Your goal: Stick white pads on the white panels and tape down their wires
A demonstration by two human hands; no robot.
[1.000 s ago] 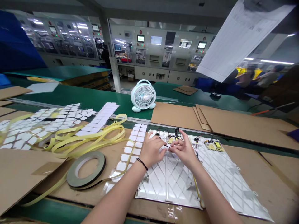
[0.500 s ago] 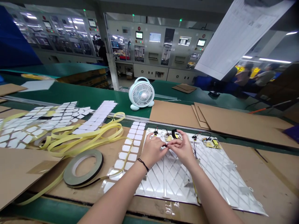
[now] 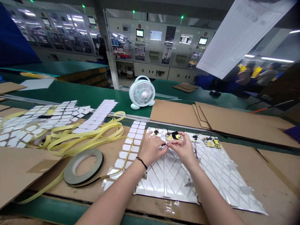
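White embossed metal panel (image 3: 211,178) lies flat on brown cardboard (image 3: 269,175), and both hands work over its far edge. The left hand (image 3: 152,149) and right hand (image 3: 185,149) meet fingertip to fingertip. Each pinches one end of a thin dark wire (image 3: 165,145) between thumb and forefinger, with the other fingers curled loosely. The wire sits just above the panel, near its twelve-o'clock edge and left of centre. A black band (image 3: 142,162) circles the left wrist.

At twelve o'clock, just past the fingertips, a small yellow circuit board (image 3: 175,136) rests on the panel. A second board (image 3: 212,143) with its own leads lies at two o'clock from the right hand, well apart from it. A strip of white pads (image 3: 131,147) runs just beside the left hand at nine o'clock. A roll of tape (image 3: 83,167) lies at eight o'clock, and loose yellow liner strips (image 3: 89,132) tangle at ten o'clock. A pale desk fan (image 3: 142,92) stands far off at eleven o'clock.
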